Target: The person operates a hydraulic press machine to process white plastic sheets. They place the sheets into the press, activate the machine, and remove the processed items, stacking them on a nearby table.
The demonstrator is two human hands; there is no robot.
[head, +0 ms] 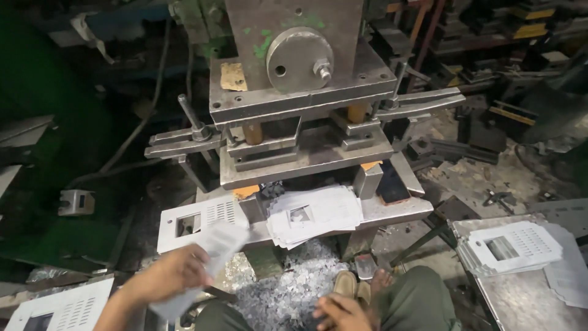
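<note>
My left hand point(168, 276) grips a thin punched metal sheet point(211, 248) with slots, blurred by motion, at the lower left. My right hand point(343, 312) rests low near my knee, fingers curled, and whether it holds anything cannot be told. In front stands a press machine point(294, 79) with its die block point(306, 153). A stack of punched sheets point(315, 214) lies on the press bed. Another punched sheet point(199, 220) with a square window lies on the bed's left side.
A stack of punched sheets point(511, 248) sits on a metal table point(527, 300) at right. More sheets point(58, 309) lie at lower left. Metal scrap chips point(288, 282) cover the floor below the press. My sandalled foot point(361, 285) rests near a pedal.
</note>
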